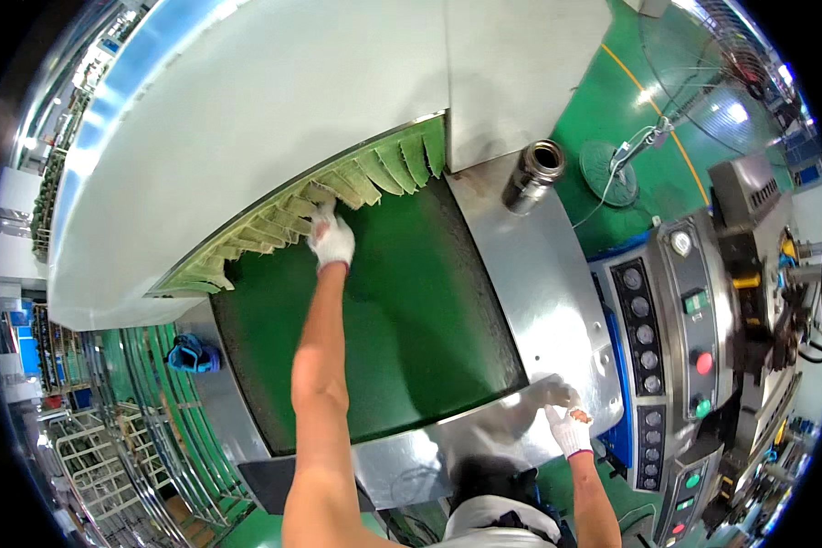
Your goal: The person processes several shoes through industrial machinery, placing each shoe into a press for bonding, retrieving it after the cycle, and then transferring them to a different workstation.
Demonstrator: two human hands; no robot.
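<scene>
- The right hand (564,416), gloved white, rests with fingers spread flat on the steel frame (557,301) near the control panel (644,356).
- The green conveyor belt (402,310) lies between the hands.
- The left hand (331,237), gloved, pinches a pale green flap (320,194) at the white hood (274,100).

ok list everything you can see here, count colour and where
conveyor belt: one, dark green, centre
curtain strips: one row, pale green, at the machine's mouth
machine hood: one, white, upper left
steel frame: one, silver, around the belt
metal cylinder: one, silver, right of the mouth
control panel: one, dark with round buttons, right
floor fan: one, wire cage, upper right
left hand: white glove, touching the strips
right hand: white glove, on the frame's near corner
</scene>
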